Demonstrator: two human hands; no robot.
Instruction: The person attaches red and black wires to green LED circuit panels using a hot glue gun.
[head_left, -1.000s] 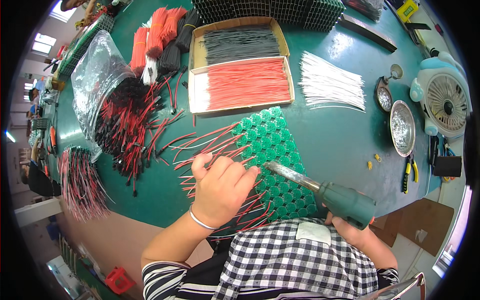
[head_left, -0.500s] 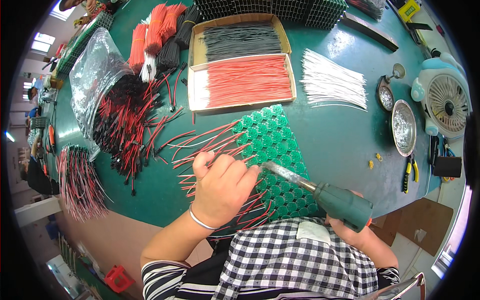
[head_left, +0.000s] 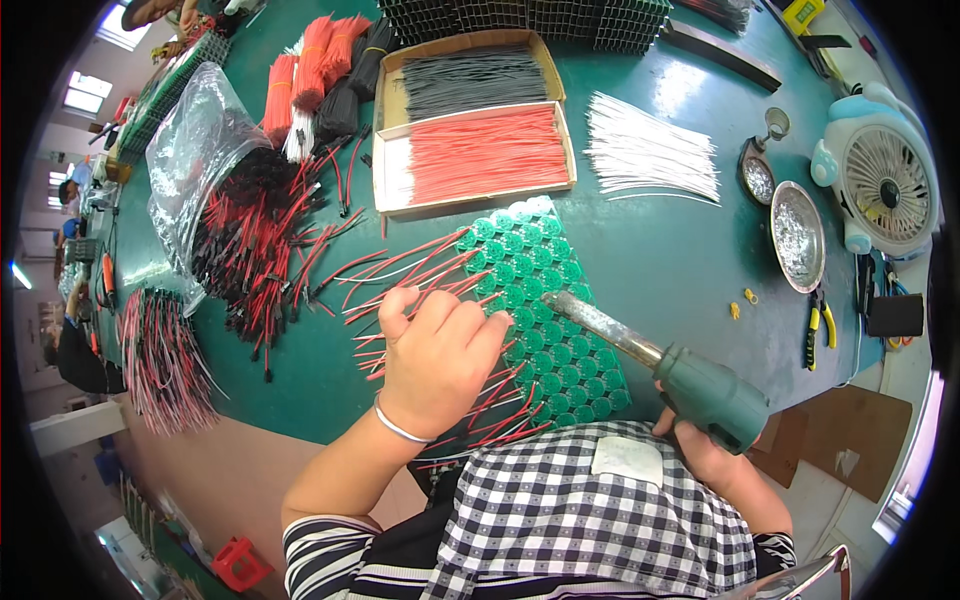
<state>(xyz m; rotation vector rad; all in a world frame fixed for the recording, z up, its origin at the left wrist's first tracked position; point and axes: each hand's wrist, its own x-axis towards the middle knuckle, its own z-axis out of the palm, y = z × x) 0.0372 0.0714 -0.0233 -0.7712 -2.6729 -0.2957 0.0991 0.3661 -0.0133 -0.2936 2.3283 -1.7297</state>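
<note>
A panel of round green circuit boards [head_left: 570,345] lies in front of me, with red and white wires [head_left: 425,262] sticking out from its left side. My left hand [head_left: 440,345] is closed, its fingertips bent down at the panel's left edge among the wires. Whatever those fingers pinch is hidden beneath them. In my right hand [head_left: 702,452] is a soldering iron [head_left: 715,398] with a thick green handle and a metal barrel. Its tip points left over the panel, a short way from my left fingertips.
Beyond the panel stand boxes of red wires [head_left: 485,155] and black wires [head_left: 475,82]. White wires [head_left: 652,150] lie to their right. A metal dish [head_left: 798,240], cutters [head_left: 820,330] and a fan [head_left: 885,180] stand at the right. A plastic bag [head_left: 205,140] with red-black leads lies left.
The soldering iron has drawn back to the right, its tip now farther from my left fingertips. My left hand stays closed at the panel's edge. The whole view has shifted slightly.
</note>
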